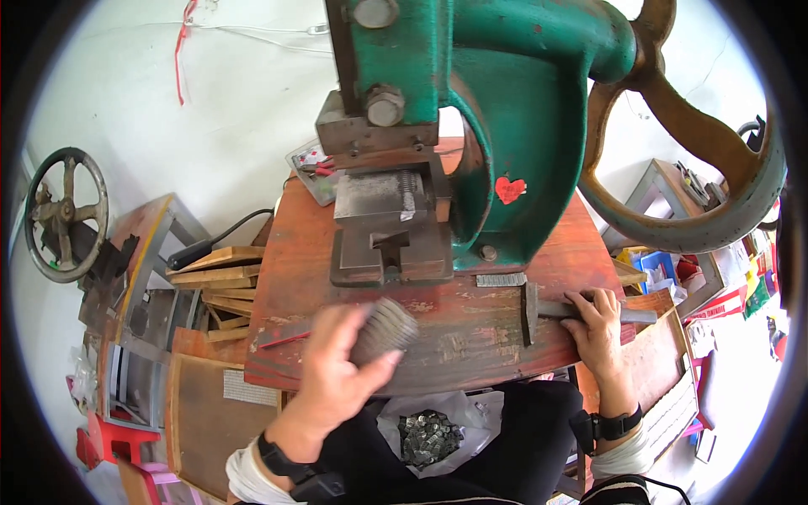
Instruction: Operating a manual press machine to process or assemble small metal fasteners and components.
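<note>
My left hand (335, 366) is closed around a ridged grey block (385, 331), blurred by motion, that looks like a stack of thin metal strips. It is held above the front of the worn reddish wooden table (446, 358). Toward the right edge, my right hand (598, 324) grips the handle of a hammer (530, 313), whose head lies on the tabletop. Just behind the hammer head is a small ribbed metal strip (501, 279). A green hand press (526, 126) stands at the back, with a flat metal die block (380, 198) beneath its ram.
A plastic bag of small metal pieces (429, 438) rests between my legs. Wooden trays (198, 429) flank the table, and a thin red stick (284, 339) lies at its left. The press's big handwheel (699, 231) overhangs the right side. Another handwheel (66, 215) is far left.
</note>
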### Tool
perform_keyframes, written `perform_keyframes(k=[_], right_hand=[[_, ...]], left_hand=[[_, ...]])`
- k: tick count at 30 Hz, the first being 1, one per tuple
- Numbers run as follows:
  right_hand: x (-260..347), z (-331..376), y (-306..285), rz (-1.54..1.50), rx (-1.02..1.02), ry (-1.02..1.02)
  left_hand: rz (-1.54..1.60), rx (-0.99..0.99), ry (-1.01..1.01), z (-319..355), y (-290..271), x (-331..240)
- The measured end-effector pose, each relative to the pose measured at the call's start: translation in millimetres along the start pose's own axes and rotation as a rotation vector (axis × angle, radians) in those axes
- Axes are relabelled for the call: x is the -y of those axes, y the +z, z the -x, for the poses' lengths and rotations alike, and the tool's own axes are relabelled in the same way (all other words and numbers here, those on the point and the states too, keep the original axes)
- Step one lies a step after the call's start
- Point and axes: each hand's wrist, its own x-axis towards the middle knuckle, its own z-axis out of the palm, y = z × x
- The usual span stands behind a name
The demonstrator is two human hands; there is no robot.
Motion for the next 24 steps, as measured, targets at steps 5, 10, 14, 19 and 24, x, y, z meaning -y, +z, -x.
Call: perform_keyframes(k=[5, 10, 14, 19, 24], right_hand=[[74.6, -12.6, 4.4, -0.419, 0.032, -0.293], [122.8, -50.1, 39.2, -0.697, 0.324, -0.372], [130.8, -44.1, 36.0, -0.690, 0.403, -0.306], [129.4, -31.9, 35.0, -0.441, 0.272, -0.339], [149.1, -18.2, 26.7, 0.041, 0.190, -0.457]], left_hand=[[-0.133, 0.247, 0.099, 16.9, 39.9, 21.3], [-0.061, 0.209, 0.070, 15.6, 37.6, 19.7], [-0.012, 0.263, 0.043, 21.9, 32.6, 24.1], [-0.109, 0.221, 0.074, 21.2, 39.1, 14.8], [-0.157, 0.190, 0.074, 23.9, 42.0, 14.3]])
